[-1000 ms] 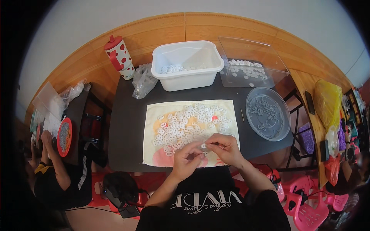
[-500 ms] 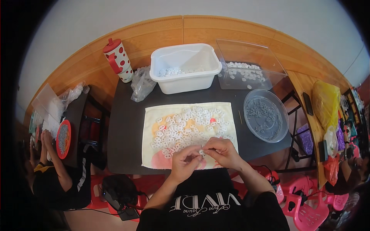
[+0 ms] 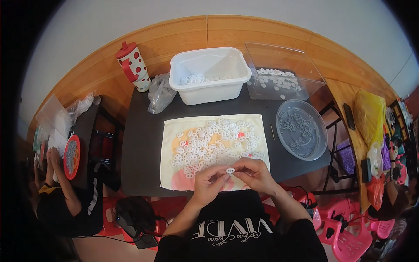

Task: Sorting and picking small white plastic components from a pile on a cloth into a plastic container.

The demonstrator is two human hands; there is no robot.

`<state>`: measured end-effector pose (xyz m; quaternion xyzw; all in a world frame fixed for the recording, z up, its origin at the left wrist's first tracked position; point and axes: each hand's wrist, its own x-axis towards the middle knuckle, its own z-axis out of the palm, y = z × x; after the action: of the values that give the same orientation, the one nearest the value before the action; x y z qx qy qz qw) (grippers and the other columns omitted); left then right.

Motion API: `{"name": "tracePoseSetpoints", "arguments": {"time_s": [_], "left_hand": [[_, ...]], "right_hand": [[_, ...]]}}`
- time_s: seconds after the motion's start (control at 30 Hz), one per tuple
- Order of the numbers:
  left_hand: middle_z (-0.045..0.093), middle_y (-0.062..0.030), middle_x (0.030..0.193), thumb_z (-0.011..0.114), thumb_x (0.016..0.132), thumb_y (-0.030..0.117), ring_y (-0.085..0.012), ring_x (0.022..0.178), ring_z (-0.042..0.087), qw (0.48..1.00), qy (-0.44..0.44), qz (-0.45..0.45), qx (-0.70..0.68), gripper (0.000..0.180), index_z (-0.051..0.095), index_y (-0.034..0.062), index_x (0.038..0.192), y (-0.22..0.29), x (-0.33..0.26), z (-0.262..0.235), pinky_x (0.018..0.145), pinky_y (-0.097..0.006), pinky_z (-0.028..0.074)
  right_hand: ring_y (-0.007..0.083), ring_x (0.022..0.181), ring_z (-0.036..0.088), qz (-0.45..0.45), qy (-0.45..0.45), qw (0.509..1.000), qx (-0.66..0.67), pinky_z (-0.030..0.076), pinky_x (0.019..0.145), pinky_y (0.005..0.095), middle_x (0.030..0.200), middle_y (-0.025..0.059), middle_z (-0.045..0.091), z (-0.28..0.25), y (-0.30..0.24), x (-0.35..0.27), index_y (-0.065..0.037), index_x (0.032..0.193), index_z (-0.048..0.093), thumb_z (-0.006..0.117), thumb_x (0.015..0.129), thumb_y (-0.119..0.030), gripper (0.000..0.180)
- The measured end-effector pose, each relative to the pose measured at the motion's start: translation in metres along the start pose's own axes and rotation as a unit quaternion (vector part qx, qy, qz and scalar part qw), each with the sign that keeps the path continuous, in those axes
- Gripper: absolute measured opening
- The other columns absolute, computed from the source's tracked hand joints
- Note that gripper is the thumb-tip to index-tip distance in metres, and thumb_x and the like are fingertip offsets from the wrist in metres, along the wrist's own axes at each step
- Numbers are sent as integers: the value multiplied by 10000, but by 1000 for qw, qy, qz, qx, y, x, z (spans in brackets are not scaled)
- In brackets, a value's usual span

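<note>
1. Both hands share one grip: the left hand [image 3: 208, 183] and right hand [image 3: 254, 174] pinch a single small white ring piece [image 3: 230, 170] between their fingertips, narrow and closed on it, just above the near edge of the cloth [image 3: 174, 174].
2. Beyond the grip, a heap of white pieces [image 3: 214, 142] lies spread over the cloth on the dark desk [image 3: 139, 148]; many look untouched, so most of the work seems left.
3. Farther out and to the right, a round clear tray [image 3: 302, 129] holds a thin layer of pieces, perhaps finished ones.
4. Straight beyond, a white tub [image 3: 209, 76] and a clear box [image 3: 281, 70] hold more.
5. What the fingers do to the piece is too small to tell; a person at far left is cut off.
</note>
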<state>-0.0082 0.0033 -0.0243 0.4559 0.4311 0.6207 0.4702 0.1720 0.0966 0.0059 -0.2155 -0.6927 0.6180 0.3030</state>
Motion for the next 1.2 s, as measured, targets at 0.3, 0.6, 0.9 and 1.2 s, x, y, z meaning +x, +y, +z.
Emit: {"name": "tracePoseSetpoints", "arguments": {"time_s": [0.3,0.6,0.9,1.2], "left_hand": [[676,-102,858,644,854,-102,-182,743,659,960,20,109,256,283,653,-24,1126,6,5,10,633,-276,498],[635,-138,801,638,757,-102,-330,736,589,901,45,183,391,271,632,-3,1009,8,8,17,651,-405,462],[643,-137,802,650,732,-109,-337,749,599,904,45,188,382,277,626,5,983,5,7,14,661,-405,475],[645,-142,812,679,734,-102,-336,748,604,907,43,175,381,253,646,13,956,4,7,11,650,-399,477]], "right_hand": [[172,809,658,-71,16,981,-178,531,673,274,926,107,649,0,9,0,12,1069,650,661,839,99,246],[356,790,616,-169,35,941,-292,490,669,423,859,160,614,4,12,2,-3,1012,639,650,772,69,252],[326,814,642,-187,33,924,-333,521,691,385,914,147,635,6,9,1,18,973,666,683,741,77,240],[320,821,648,-175,39,930,-321,525,697,379,909,143,642,6,9,2,17,958,674,710,750,53,214]]}}
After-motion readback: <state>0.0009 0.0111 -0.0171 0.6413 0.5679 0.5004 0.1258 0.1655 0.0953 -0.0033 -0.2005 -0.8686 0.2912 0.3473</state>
